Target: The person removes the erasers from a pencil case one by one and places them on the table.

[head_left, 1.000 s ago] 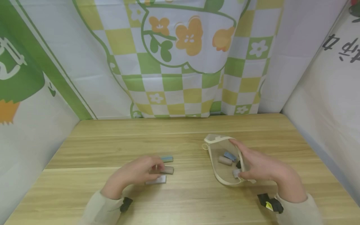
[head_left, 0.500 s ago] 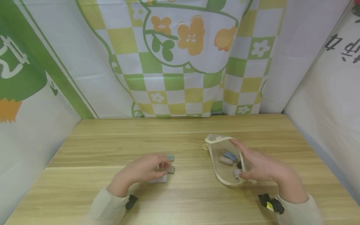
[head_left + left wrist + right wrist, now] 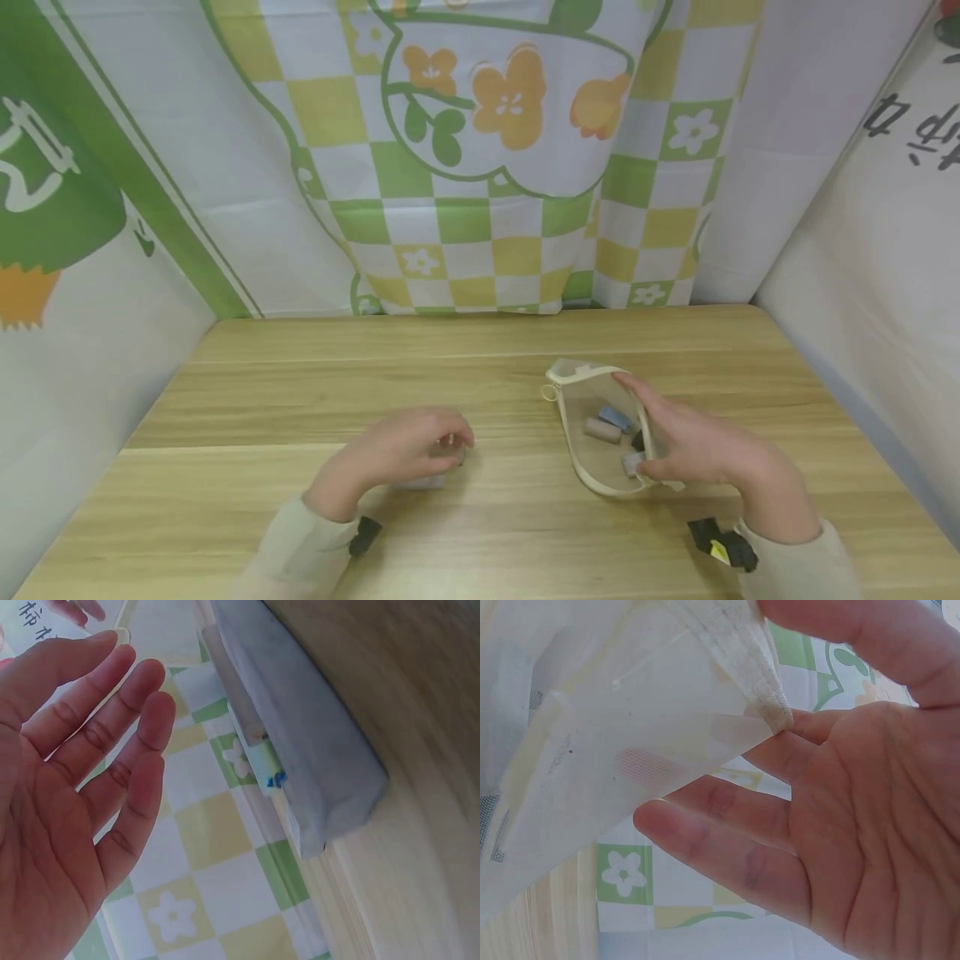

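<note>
A: What is listed at the near edge?
B: Two pale beige cloth sleeves (image 3: 300,542), each fitted with a black patch (image 3: 365,537) at the cuff. Beneath them is entered one light wood-grain table (image 3: 525,533).

A: Next, on the left?
B: One grey-white oblong block (image 3: 423,482), laid on the table and partly covered by the left hand (image 3: 408,450). That hand is found relaxed, fingers lightly bent and unloaded; whether any block is touched cannot be told. Beyond the grey-white block, one brown oblong block (image 3: 229,682) is placed, then one pale green piece with blue marks (image 3: 262,761), which is seen only in the left wrist view.

A: And on the right?
B: One translucent pouch with a cream zip edge (image 3: 567,442) is rested on the table, its mouth spread. Its right side is gripped by the right hand (image 3: 697,442), thumb at the near part of the rim, fingers at the far part. The two hands are set well apart.

A: Contents?
B: Near to far: one small grey-white piece (image 3: 632,463), one black piece, partly hidden (image 3: 637,440), one beige-brown cylinder (image 3: 602,430), one blue oblong piece (image 3: 615,417). At the zip's far left corner, one ring pull (image 3: 550,392) is attached.

A: Farthest?
B: One green, yellow and white checked cloth with orange flowers (image 3: 465,217), hung behind the table.
</note>
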Motion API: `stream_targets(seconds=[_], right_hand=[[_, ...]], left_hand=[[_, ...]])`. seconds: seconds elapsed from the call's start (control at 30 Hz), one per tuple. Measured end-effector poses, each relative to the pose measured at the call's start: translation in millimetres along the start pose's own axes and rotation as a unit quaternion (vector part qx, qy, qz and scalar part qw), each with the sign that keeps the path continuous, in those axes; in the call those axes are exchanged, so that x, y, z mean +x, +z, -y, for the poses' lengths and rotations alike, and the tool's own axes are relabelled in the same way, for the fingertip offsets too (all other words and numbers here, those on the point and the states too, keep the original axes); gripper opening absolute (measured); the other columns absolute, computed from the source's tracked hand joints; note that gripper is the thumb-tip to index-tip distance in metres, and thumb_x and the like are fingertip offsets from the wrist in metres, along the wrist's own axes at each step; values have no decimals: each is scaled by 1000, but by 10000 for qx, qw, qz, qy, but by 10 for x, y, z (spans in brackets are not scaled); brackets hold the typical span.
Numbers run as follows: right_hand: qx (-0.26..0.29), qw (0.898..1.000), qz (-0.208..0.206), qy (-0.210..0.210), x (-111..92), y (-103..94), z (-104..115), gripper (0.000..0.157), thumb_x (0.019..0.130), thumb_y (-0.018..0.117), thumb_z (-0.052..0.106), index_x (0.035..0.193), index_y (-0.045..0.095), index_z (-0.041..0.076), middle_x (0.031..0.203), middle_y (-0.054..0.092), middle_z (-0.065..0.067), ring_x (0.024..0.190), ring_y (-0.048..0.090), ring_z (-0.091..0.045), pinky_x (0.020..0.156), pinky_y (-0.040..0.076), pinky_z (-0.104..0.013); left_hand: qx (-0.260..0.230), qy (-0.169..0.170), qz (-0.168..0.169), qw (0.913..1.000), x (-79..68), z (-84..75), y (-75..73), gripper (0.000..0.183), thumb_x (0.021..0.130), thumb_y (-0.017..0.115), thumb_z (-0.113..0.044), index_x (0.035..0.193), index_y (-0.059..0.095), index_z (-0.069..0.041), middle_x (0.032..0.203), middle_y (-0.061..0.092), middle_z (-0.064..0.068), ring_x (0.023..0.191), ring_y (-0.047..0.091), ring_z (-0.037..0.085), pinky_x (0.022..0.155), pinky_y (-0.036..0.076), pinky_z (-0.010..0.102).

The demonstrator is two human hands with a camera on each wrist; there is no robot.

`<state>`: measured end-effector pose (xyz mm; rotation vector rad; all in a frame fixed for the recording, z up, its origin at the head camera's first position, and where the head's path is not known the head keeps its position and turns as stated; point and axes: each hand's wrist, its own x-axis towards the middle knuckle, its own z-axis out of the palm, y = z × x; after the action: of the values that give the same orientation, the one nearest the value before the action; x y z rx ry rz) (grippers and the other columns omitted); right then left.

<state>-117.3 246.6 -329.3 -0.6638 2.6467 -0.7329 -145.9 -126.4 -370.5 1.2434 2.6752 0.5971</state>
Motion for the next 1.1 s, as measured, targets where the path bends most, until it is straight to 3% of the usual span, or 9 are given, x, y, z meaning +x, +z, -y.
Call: stream_targets(seconds=[0.13, 0.33, 0.47, 0.53, 0.67, 0.93, 1.1], right_hand=[[-33, 10000, -39, -44, -1, 8, -7, 110, 79, 79, 20, 159, 4, 13, 154, 29, -36, 111, 62, -37, 103, 42, -64], [-21, 10000, -33, -70, 1, 14, -23, 110, 79, 79, 20, 159, 4, 12, 153, 30, -37, 103, 64, -31, 102, 43, -63], [-27, 9999, -55, -113, -1, 15, -26, 109, 79, 79, 19, 159, 4, 11, 154, 28, -36, 112, 61, -40, 103, 41, -64], [-27, 9999, -73, -151, -1, 17, -27, 109, 79, 79, 19, 159, 5, 10, 154, 28, -36, 121, 56, -46, 105, 39, -65], [-6, 9999, -50, -165, 2, 21, -25, 109, 79, 79, 19, 159, 4, 10, 155, 28, -36, 124, 53, -48, 106, 38, -65], [34, 9998, -13, -170, 11, 14, -10, 110, 79, 79, 19, 159, 3, 11, 154, 28, -36, 106, 63, -34, 102, 43, -63], [-30, 9998, -66, -197, 13, 6, -12, 110, 79, 79, 18, 159, 4, 11, 153, 29, -37, 113, 61, -43, 103, 42, -64]], left_hand=[[62, 108, -26, 9999, 53, -23, 21, 20, 90, 66, -10, 110, 69, -12, 104, 70, -1, 93, 64, 10, 83, 54, 25], [96, 186, -23, 9998, 151, -61, 50, 22, 91, 66, -11, 112, 68, -13, 105, 70, -2, 94, 64, 11, 84, 54, 26], [140, 182, 60, 9997, 227, -109, 59, 25, 92, 66, -16, 117, 67, -14, 109, 69, -2, 97, 63, 12, 86, 54, 27], [229, 266, 44, 9994, 271, -129, 70, 26, 93, 66, -18, 119, 67, -14, 111, 68, -2, 99, 63, 11, 88, 53, 28], [370, 531, -111, 9978, 369, -178, 76, 27, 93, 65, -18, 119, 67, -12, 113, 68, -1, 104, 63, 13, 92, 53, 30], [498, 876, -345, 9943, 556, -264, 81, 28, 93, 66, -17, 121, 67, -11, 112, 69, -1, 104, 64, 13, 95, 52, 30], [531, 906, -333, 9939, 649, -303, 111, 34, 93, 66, -19, 126, 65, -11, 115, 69, -1, 106, 64, 13, 98, 51, 30]])
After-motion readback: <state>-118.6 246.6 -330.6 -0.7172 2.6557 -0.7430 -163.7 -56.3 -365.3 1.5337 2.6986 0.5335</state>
